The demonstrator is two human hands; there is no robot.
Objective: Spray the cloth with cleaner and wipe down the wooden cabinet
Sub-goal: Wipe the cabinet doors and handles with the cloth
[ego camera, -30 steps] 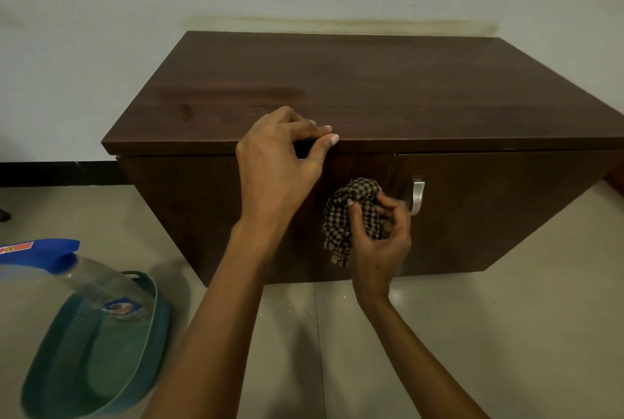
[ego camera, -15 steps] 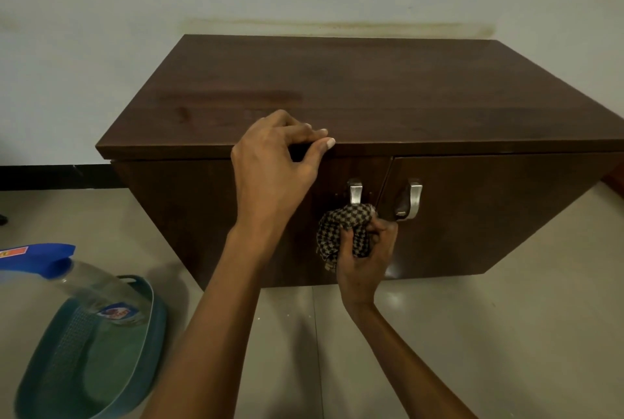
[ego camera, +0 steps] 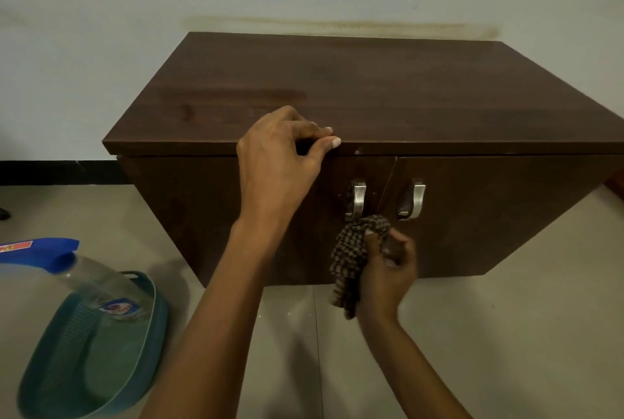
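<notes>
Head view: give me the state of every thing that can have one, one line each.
cabinet: both doors look shut.
left hand: grips the front edge of the cabinet top.
right hand: grips the cloth against the cabinet front, just below the left handle.
cloth: bunched, one end hanging down.
spray bottle: lying tilted in the basket, blue head out over the rim.
basket: on the floor, holding the bottle.

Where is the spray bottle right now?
In the head view the spray bottle leans at lower left, its base in the teal basket on the floor, left of the wooden cabinet.
</notes>
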